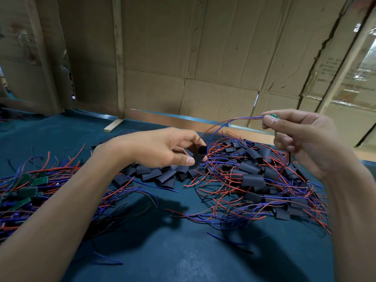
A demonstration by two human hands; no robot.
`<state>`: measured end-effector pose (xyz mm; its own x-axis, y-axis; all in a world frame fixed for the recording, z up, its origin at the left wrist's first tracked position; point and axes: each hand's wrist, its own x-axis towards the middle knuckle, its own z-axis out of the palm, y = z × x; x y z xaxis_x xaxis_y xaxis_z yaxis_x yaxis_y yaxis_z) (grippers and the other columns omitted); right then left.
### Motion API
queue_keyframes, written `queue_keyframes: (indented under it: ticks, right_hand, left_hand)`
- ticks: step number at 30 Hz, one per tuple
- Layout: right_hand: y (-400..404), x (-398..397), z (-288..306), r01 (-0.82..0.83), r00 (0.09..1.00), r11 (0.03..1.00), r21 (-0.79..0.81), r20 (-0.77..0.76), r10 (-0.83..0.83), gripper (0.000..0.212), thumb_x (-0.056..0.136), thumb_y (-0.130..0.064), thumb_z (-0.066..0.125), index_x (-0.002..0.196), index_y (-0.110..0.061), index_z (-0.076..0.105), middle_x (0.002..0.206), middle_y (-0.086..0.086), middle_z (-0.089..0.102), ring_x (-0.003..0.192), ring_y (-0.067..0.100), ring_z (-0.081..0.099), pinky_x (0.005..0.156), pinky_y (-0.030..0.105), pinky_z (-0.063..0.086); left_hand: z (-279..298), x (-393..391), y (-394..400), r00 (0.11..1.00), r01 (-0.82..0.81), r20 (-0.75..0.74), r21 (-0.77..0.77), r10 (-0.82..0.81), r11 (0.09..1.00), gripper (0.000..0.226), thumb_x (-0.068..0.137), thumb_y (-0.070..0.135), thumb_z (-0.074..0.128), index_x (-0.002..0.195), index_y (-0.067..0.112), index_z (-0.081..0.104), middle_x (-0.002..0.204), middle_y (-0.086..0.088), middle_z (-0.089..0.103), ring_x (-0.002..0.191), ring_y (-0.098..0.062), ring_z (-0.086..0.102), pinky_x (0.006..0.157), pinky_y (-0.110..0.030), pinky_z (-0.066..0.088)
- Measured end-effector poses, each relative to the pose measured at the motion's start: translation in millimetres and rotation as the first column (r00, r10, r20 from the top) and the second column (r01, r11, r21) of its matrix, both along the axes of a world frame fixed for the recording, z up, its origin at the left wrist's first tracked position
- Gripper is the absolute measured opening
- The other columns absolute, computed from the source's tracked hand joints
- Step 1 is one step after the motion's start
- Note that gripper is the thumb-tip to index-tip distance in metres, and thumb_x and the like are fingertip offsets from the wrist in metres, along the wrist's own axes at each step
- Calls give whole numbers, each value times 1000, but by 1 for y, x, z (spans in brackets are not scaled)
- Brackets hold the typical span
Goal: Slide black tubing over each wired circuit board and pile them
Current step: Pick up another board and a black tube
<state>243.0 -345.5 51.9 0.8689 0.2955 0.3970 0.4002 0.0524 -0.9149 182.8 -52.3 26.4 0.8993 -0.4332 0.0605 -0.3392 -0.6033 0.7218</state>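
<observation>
My left hand (162, 147) pinches a short piece of black tubing (199, 156), its open end turned up toward the right. My right hand (301, 137) is raised at the right and pinches a small green circuit board (274, 116) between thumb and forefinger. The board's red and blue wires (221, 125) arc down to the left, their free ends just above the tubing's mouth. A pile of loose black tubing pieces (158, 176) lies under my left hand. To the right spreads a pile of sleeved boards with wires (256, 180). Bare green boards with wires (26, 192) lie at the far left.
The work surface is a dark blue-green mat (173, 251). Cardboard walls (203, 58) close off the back, with a wooden post (119, 58) and a small wooden block (115, 124) at its foot. Stray wires lie on the mat in front.
</observation>
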Motion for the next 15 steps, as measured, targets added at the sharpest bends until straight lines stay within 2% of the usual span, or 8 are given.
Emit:
queue_keyframes:
  ticks: [3, 9, 11, 15]
  right_hand:
    - [1, 0, 2, 1, 1000, 999, 50, -9, -1, 33, 69, -31, 84, 89, -7, 79, 84, 8, 66, 49, 6, 36, 52, 24, 20]
    - [2, -1, 3, -3, 1000, 996, 85, -10, 4, 23, 76, -25, 79, 90, -6, 79, 84, 8, 66, 49, 6, 37, 53, 25, 19]
    - [4, -1, 3, -7, 1000, 997, 79, -9, 7, 21, 77, -23, 78, 90, -6, 78, 84, 8, 65, 50, 7, 36, 54, 26, 19]
    - [7, -2, 2, -6, 1000, 995, 95, -9, 6, 26, 74, -26, 81, 91, -6, 78, 85, 9, 65, 50, 7, 37, 55, 26, 19]
  left_hand:
    - [0, 1, 1, 1000, 0, -7, -2, 0, 1000, 33, 99, 1, 57, 128, 13, 51, 119, 6, 69, 104, -9, 65, 100, -34, 49]
    - [-1, 1, 1, 1000, -6, -4, 32, 6, 999, 34, 99, 5, 57, 132, 11, 49, 124, 1, 70, 114, -20, 67, 103, -39, 48]
    - [-1, 1, 1, 1000, -4, 1, 58, 4, 998, 35, 100, 8, 57, 133, 12, 48, 125, 1, 70, 113, -17, 67, 103, -39, 48]
    - [0, 2, 2, 1000, -3, -15, 73, 4, 997, 36, 100, 11, 58, 134, 14, 48, 127, 2, 69, 108, -7, 66, 100, -26, 49]
